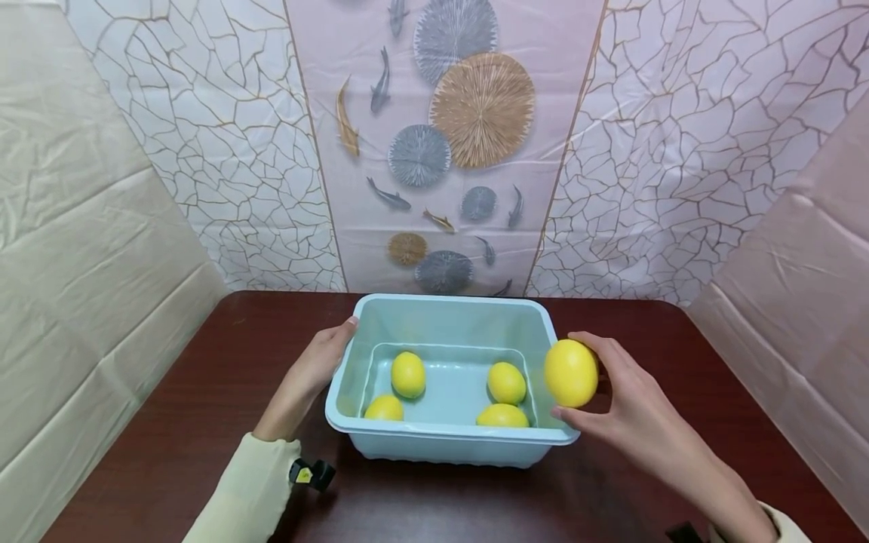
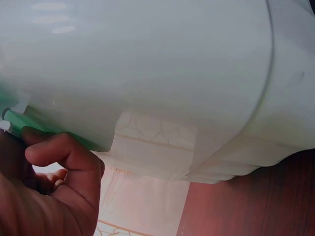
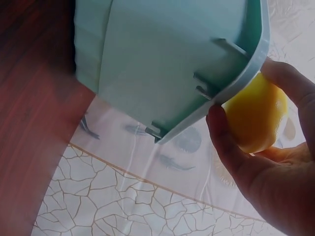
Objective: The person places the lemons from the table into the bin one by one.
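Observation:
A pale blue plastic basin [image 1: 444,445] stands on the dark table, with several yellow lemons inside. Two of these, an upper lemon [image 1: 408,375] and a lower one [image 1: 384,408], lie at its left. At its right sit another lemon [image 1: 506,383] and one partly behind the front wall [image 1: 502,415]. My left hand [image 1: 314,369] grips the basin's left rim, fingers curled at the edge in the left wrist view. Between thumb and fingers, my right hand [image 1: 634,407] holds a lemon [image 1: 571,373] at the right rim, its fingertips right by the edge in the right wrist view.
The dark red-brown table [image 1: 204,422] spreads around the basin. Behind it hangs a patterned cloth [image 1: 441,188] with fish and round leaf shapes. Pale cloth walls [image 1: 102,249] slope in at both sides. A black strap [image 1: 312,473] sits at the left cuff.

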`<state>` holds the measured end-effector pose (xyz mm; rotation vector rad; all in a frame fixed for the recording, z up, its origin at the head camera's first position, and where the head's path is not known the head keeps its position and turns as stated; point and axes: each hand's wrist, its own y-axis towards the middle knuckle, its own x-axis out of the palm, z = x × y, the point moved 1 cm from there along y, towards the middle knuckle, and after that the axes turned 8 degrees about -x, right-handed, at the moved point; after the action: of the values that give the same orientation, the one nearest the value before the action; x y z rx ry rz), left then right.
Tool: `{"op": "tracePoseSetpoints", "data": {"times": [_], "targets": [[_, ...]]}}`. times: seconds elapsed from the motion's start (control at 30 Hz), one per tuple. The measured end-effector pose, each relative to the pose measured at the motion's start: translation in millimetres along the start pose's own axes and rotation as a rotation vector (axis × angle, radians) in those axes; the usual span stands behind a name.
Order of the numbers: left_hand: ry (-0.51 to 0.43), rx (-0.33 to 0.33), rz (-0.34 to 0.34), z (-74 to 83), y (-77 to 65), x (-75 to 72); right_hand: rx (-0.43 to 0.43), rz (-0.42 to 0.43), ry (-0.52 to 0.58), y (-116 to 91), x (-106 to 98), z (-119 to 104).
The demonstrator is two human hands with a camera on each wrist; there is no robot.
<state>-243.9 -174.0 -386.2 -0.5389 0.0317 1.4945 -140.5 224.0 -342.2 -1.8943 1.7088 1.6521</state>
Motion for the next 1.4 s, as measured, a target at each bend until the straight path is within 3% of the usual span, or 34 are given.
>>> {"op": "tracePoseSetpoints", "data": {"times": [0.63, 0.97, 1.4], "targets": [[0.006, 0.011, -0.003, 2.2, 2.7, -0.6, -0.028, -0.04, -0.006, 14.7, 10.3, -6.0], [0.015, -0.014, 0.005, 0.7, 1.4, -1.0, 0.002, -0.101, 0.059, 29.8, 15.7, -5.6], [0.024, 0.0, 0.004, 0.7, -1.5, -0.9, 0.011, -0.13, 0.038, 40.0, 26.1, -1.2]]}}
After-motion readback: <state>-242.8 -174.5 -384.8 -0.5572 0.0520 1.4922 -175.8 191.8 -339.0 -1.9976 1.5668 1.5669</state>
